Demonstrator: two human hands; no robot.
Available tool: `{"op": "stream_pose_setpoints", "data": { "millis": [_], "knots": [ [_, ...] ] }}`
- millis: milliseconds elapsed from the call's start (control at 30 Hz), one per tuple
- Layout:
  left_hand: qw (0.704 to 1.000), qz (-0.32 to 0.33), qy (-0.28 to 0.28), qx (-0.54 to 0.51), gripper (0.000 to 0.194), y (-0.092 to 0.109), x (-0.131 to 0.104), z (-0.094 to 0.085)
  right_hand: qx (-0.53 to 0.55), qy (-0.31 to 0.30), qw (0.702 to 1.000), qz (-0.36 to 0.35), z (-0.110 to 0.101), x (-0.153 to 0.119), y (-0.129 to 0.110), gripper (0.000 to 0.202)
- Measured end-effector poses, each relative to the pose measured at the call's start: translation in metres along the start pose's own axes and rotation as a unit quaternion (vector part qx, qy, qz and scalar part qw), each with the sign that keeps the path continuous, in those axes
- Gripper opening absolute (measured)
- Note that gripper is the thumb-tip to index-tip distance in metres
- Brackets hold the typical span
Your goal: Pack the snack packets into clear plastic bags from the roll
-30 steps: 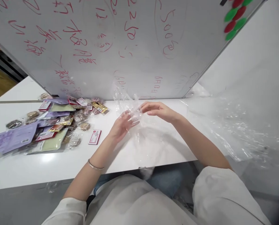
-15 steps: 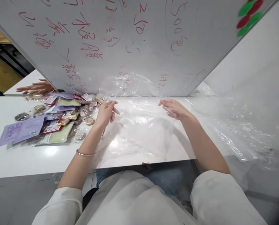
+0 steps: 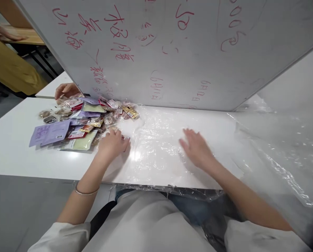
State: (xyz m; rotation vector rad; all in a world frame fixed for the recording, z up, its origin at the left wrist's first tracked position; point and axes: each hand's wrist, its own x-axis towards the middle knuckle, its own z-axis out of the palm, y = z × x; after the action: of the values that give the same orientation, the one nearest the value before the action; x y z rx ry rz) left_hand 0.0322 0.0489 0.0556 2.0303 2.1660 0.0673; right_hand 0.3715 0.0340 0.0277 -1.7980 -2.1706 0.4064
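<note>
A clear plastic sheet (image 3: 159, 140) lies spread over the white table, its near edge hanging past the front. My left hand (image 3: 111, 144) is at the right side of a pile of small packets, by a small red and white packet (image 3: 125, 138); its fingers are bent, and whether they grip anything is hidden. Over the right part of the sheet is my right hand (image 3: 195, 147), somewhat blurred, with its fingers apart and nothing held. Purple pouches (image 3: 51, 133) and a pale green pouch (image 3: 80, 141) lie in the pile.
A whiteboard (image 3: 146, 52) with red writing stands along the table's back. Another person's hand (image 3: 65, 91) is at its left edge, by the packets. More clear plastic (image 3: 279, 164) lies at the right. A wooden table (image 3: 27, 34) stands at the back left.
The plastic sheet, raised between my hands before, now lies flatter on the table. Both hands have come lower and nearer the tabletop. The view has shifted left, and the other person's hand has curled.
</note>
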Motion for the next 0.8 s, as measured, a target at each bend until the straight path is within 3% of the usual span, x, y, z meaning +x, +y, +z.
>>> {"op": "stream_pose_setpoints", "data": {
  "millis": [67, 200, 267, 367, 467, 533, 600, 633, 700, 800],
  "knots": [
    [0.999, -0.003, -0.033, 0.043, 0.052, 0.005, -0.008, 0.007, -0.001, -0.082, 0.996, -0.023, 0.025, -0.006, -0.016, 0.077],
    [0.998, -0.015, -0.024, 0.064, 0.046, 0.003, -0.012, 0.012, -0.049, -0.084, 0.993, -0.06, 0.057, -0.003, -0.019, 0.086],
    [0.997, -0.024, 0.005, 0.07, 0.041, 0.0, -0.015, 0.004, -0.067, -0.081, 0.993, -0.059, 0.06, 0.005, -0.014, 0.088],
    [0.992, -0.022, 0.094, 0.079, 0.032, 0.003, -0.027, -0.013, -0.087, -0.078, 0.992, -0.045, 0.055, 0.017, -0.009, 0.09],
    [0.989, 0.07, 0.123, 0.031, 0.027, 0.026, -0.035, -0.017, -0.081, -0.066, 0.993, -0.051, 0.052, 0.027, -0.007, 0.087],
    [0.976, 0.209, 0.061, -0.028, 0.024, 0.05, -0.034, -0.004, -0.052, -0.055, 0.995, -0.058, 0.053, 0.032, -0.005, 0.079],
    [0.933, 0.352, -0.015, -0.069, 0.022, 0.074, -0.03, 0.019, -0.001, -0.037, 0.998, -0.051, 0.055, 0.036, 0.0, 0.068],
    [0.918, 0.389, -0.029, -0.068, 0.023, 0.085, -0.028, 0.03, 0.029, -0.025, 0.998, -0.044, 0.056, 0.037, 0.002, 0.064],
    [0.915, 0.399, -0.021, -0.049, 0.025, 0.097, -0.023, 0.045, 0.085, 0.002, 0.996, -0.038, 0.058, 0.039, 0.008, 0.061],
    [0.953, 0.298, 0.032, -0.041, 0.037, 0.086, -0.013, 0.038, 0.132, 0.026, 0.99, -0.043, 0.06, 0.04, 0.013, 0.057]
  ]
}}
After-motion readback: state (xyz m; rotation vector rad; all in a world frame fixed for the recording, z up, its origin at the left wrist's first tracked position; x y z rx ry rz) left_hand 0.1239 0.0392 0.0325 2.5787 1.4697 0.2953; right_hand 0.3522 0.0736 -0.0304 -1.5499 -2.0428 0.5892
